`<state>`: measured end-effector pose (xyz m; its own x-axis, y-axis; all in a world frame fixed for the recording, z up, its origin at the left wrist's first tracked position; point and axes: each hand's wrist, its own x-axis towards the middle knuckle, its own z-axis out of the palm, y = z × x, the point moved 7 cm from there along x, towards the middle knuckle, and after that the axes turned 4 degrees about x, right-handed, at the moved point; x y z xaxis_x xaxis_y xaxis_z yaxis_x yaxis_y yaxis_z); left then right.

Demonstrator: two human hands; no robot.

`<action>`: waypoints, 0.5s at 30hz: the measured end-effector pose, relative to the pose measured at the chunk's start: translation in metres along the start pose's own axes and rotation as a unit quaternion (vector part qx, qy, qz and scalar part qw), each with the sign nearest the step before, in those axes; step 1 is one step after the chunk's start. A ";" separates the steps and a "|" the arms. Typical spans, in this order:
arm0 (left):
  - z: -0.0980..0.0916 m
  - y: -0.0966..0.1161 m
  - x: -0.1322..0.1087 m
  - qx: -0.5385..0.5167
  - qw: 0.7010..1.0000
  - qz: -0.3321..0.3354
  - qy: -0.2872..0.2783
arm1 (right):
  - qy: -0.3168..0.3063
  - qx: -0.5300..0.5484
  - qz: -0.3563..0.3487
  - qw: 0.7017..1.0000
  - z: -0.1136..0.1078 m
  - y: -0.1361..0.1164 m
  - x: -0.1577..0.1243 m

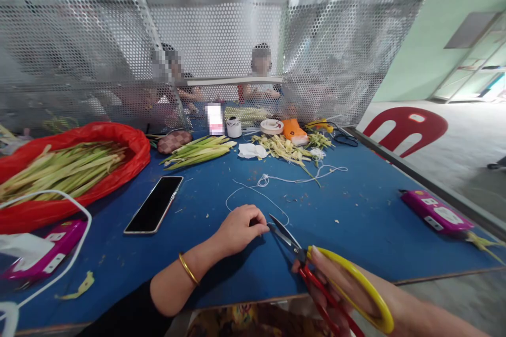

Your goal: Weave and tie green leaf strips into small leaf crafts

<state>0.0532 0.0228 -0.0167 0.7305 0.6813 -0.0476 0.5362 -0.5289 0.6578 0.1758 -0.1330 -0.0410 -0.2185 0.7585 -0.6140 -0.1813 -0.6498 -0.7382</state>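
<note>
My left hand (241, 229) rests just above the table with thumb and forefinger pinched together. A thin white string (264, 181) loops over the tabletop and runs down to this pinch; its end there is too fine to make out. My right hand (330, 279) holds scissors (294, 246) with one yellow and one red handle. The blades stand parted and point to the left hand, their tips close beside the pinched fingers. Part of the handles hides the right fingers.
Left of my hands lies a phone (155, 205), beyond it a red bag (138, 147) of long husk strips. More green husks (200, 152), tape (272, 126) and an orange packet (293, 130) sit near the perforated metal screen (221, 31). Purple packs (435, 210) flank the table; people sit behind the screen.
</note>
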 end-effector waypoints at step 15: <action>0.005 0.001 -0.002 0.083 0.996 0.005 0.046 | 0.026 0.031 0.009 0.999 -0.002 0.006 0.002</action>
<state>0.0545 0.0186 -0.0196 0.6988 0.7146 0.0317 0.5970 -0.6070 0.5245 0.1766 -0.1353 -0.0469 -0.1728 0.7472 -0.6418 -0.2368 -0.6640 -0.7092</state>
